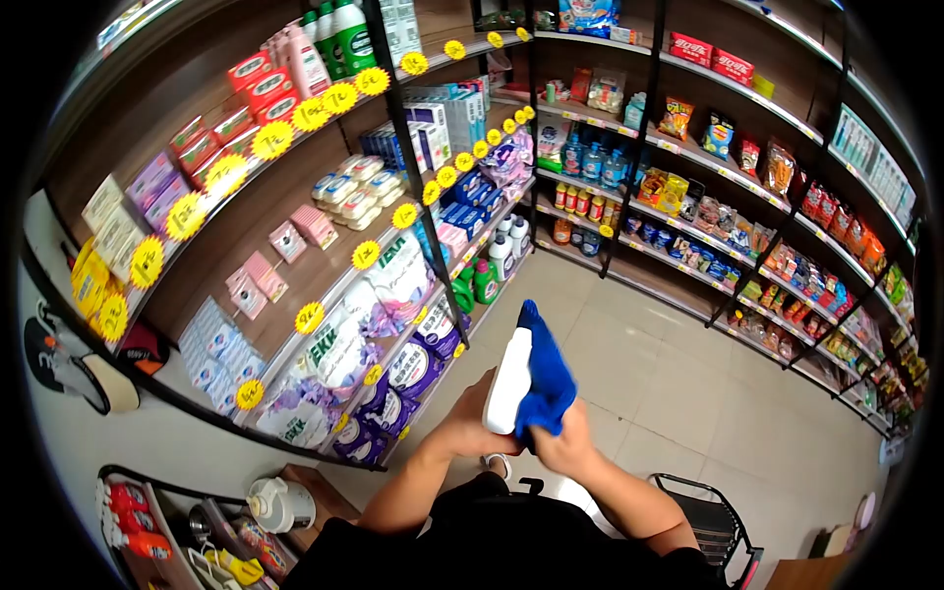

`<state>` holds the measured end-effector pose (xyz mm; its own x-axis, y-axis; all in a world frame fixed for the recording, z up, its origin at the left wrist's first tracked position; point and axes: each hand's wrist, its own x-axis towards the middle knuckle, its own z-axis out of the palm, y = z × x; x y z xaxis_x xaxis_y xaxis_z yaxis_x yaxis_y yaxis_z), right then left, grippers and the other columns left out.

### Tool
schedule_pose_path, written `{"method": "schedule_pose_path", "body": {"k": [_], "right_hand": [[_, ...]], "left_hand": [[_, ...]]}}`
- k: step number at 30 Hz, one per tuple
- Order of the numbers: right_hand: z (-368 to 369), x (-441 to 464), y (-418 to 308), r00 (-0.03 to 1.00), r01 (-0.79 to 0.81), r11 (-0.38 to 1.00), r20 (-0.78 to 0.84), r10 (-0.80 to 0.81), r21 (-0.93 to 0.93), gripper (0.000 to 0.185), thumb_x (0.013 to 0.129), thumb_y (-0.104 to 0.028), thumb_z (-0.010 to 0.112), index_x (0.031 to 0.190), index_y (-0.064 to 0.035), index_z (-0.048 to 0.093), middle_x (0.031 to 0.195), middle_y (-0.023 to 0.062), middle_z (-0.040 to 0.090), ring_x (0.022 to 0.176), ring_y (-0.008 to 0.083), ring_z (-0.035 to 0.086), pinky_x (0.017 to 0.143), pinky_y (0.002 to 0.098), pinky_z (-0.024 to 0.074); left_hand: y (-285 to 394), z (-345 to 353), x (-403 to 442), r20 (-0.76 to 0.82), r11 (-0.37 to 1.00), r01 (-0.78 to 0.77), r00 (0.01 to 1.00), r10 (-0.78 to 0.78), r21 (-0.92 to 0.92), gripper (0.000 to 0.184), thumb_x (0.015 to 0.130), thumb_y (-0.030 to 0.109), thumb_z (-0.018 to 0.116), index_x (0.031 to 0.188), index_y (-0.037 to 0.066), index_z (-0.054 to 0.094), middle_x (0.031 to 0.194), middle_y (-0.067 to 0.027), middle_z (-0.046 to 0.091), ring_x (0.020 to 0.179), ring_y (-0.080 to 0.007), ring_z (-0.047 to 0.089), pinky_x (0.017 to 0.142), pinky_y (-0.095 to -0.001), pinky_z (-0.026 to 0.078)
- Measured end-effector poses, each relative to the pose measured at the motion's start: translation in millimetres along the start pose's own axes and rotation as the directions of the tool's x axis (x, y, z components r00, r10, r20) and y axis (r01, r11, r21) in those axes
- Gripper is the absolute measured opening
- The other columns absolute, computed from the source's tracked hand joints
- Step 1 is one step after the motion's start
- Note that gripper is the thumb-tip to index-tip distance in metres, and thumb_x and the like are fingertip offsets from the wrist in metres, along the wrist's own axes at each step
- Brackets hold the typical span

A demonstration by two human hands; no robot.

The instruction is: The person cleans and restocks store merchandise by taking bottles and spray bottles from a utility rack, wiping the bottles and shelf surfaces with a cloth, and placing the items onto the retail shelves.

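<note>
Head view, left hand [466, 421] clasping smooth white oblong object [507, 383], right hand [567, 448] gripping crumpled blue cloth [551, 379]

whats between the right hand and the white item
The blue cloth: in the head view it lies between the right hand gripping it and the white item.

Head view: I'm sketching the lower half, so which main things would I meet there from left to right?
Orange bottle → white pot-like appliance → purple bags → white object → blue cloth → black chair.
</note>
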<state>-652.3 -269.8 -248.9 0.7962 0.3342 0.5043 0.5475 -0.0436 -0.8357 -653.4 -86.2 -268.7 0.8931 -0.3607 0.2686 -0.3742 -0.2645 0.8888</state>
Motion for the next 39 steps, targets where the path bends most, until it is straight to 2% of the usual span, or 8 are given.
{"method": "schedule_pose_path", "body": {"k": [3, 6, 12, 18, 22, 27, 31, 39], "right_hand": [[6.0, 21.2, 8.5, 0.95, 0.308, 0.912, 0.03, -0.312, -0.272, 0.06, 0.078, -0.003, 0.072, 0.134, 0.0076, 0.053, 0.143, 0.0318, 0.048, 0.133, 0.0484, 0.047, 0.11, 0.0492, 0.0404], [7.4, 52.1, 35.3, 0.937, 0.338, 0.878, 0.035, -0.347, -0.339, 0.062, 0.078, -0.005, 0.074, 0.134, 0.0078, 0.052, 0.143, 0.0319, 0.048, 0.134, 0.0488, 0.047, 0.11, 0.0489, 0.04], [29.0, 161.1, 87.7, 0.949, -0.109, 0.979, -0.313, 0.05, -0.174, 0.043, 0.084, -0.009, 0.07, 0.122, 0.0033, 0.057, 0.102, 0.0284, 0.066, 0.093, 0.047, 0.065, 0.077, 0.0463, 0.0531], [10.0, 215.4, 143.2, 0.97, -0.029, 0.936, -0.236, -0.059, -0.351, 0.019, 0.078, -0.003, 0.07, 0.095, 0.005, 0.066, 0.071, 0.0171, 0.066, 0.064, 0.031, 0.068, 0.062, 0.0356, 0.0535], [3.3, 248.4, 153.0, 0.946, -0.113, 0.99, -0.297, 0.132, 0.08, 0.022, 0.088, -0.001, 0.065, 0.108, 0.0022, 0.071, 0.086, 0.0061, 0.073, 0.075, 0.0117, 0.067, 0.067, 0.0281, 0.0533], [-1.5, 261.6, 163.7, 0.985, -0.043, 0.962, -0.148, 0.086, 0.271, 0.058, 0.095, -0.011, 0.064, 0.146, 0.0054, 0.041, 0.14, 0.0164, 0.055, 0.126, 0.0239, 0.056, 0.108, 0.0353, 0.0411], [-7.1, 280.6, 185.4, 0.931, 0.17, 0.965, -0.289, -0.224, -0.2, 0.064, 0.089, -0.011, 0.07, 0.144, 0.008, 0.042, 0.141, 0.0233, 0.054, 0.13, 0.0343, 0.055, 0.11, 0.0383, 0.0398], [-75.9, 341.0, 221.4, 0.909, 0.045, 0.951, -0.383, -0.166, -0.305, 0.053, 0.075, -0.005, 0.075, 0.126, 0.0016, 0.063, 0.099, 0.015, 0.073, 0.081, 0.0246, 0.074, 0.075, 0.0311, 0.0565]], "left_hand": [[-16.2, -6.5, 35.6, -0.096, 0.988, -0.093, 0.992, 0.082, -0.122, 0.071, 0.067, 0.023, 0.087, 0.129, 0.007, 0.056, 0.123, -0.016, 0.063, 0.112, -0.035, 0.063, 0.095, -0.039, 0.051], [-45.6, -15.1, 71.6, -0.181, 0.986, -0.118, 0.979, 0.095, -0.121, 0.061, 0.072, 0.021, 0.084, 0.126, 0.007, 0.059, 0.119, -0.0134, 0.064, 0.113, -0.0334, 0.06, 0.095, -0.0407, 0.049], [-75.6, -37.7, 145.0, -0.468, 0.965, -0.028, 0.871, 0.152, 0.262, 0.038, 0.072, 0.013, 0.075, 0.105, -0.001, 0.062, 0.105, -0.018, 0.064, 0.103, -0.0413, 0.056, 0.091, -0.0491, 0.045], [-108.7, -74.3, 200.1, -0.547, 0.938, 0.087, 0.829, 0.117, 0.334, 0.036, 0.068, 0.013, 0.077, 0.098, 0.0, 0.063, 0.099, -0.019, 0.065, 0.102, -0.0417, 0.057, 0.09, -0.049, 0.044], [-118.4, -97.4, 220.5, -0.378, 0.973, -0.058, 0.915, 0.141, 0.223, 0.04, 0.061, 0.014, 0.078, 0.096, 0.003, 0.064, 0.096, -0.0183, 0.065, 0.095, -0.0417, 0.059, 0.086, -0.0499, 0.046], [-129.7, -88.6, 247.4, -0.436, 0.962, 0.02, 0.894, 0.105, 0.272, 0.045, 0.062, 0.009, 0.076, 0.103, 0.0, 0.062, 0.104, -0.0182, 0.065, 0.105, -0.0402, 0.057, 0.094, -0.0485, 0.043], [-136.8, -81.8, 280.2, -0.505, 0.911, -0.082, 0.811, 0.297, 0.404, 0.048, 0.068, 0.011, 0.077, 0.11, -0.002, 0.059, 0.114, -0.0167, 0.062, 0.112, -0.0382, 0.053, 0.1, -0.0489, 0.038], [-148.3, -63.2, 371.7, -0.513, 0.872, 0.001, 0.81, 0.286, 0.489, 0.037, 0.07, 0.009, 0.072, 0.104, -0.001, 0.062, 0.105, -0.0181, 0.062, 0.105, -0.0387, 0.054, 0.092, -0.0487, 0.041]]}}
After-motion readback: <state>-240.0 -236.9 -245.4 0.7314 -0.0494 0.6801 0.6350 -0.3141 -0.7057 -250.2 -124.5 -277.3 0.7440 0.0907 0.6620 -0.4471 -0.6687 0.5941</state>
